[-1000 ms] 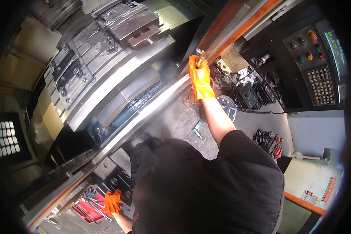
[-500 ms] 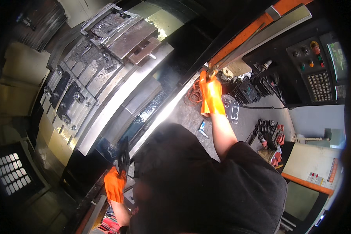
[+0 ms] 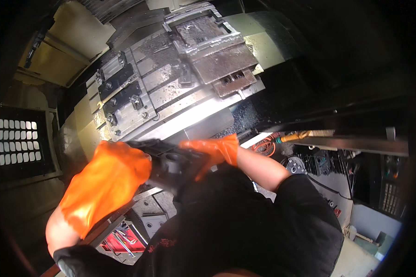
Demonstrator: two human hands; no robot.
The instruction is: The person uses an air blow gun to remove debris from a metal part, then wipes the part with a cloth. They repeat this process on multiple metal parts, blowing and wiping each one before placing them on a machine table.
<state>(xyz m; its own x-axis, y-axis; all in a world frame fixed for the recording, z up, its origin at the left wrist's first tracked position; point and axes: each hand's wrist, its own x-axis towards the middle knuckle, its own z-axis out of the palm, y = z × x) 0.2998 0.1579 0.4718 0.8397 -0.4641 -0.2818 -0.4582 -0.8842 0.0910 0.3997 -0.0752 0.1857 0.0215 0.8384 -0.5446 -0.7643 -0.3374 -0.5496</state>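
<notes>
Orange-gloved, my left hand [image 3: 108,177] grasps the left end of one black part [image 3: 172,165]. My right hand [image 3: 217,148], gloved alike, lies over its right side, too blurred for me to tell whether it grips. The part is just in front of my black shirt [image 3: 245,221], its long axis running roughly left to right, dipping rightward; which end leads I cannot tell. Beyond, one wrench [image 3: 118,93] rests on the machine table [image 3: 164,98], left of one brown block [image 3: 224,62].

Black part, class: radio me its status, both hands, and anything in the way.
Left hand, right hand gripping black part. Part blurred, details unclear. Possible obstacle: wrench on plate ahead.
</notes>
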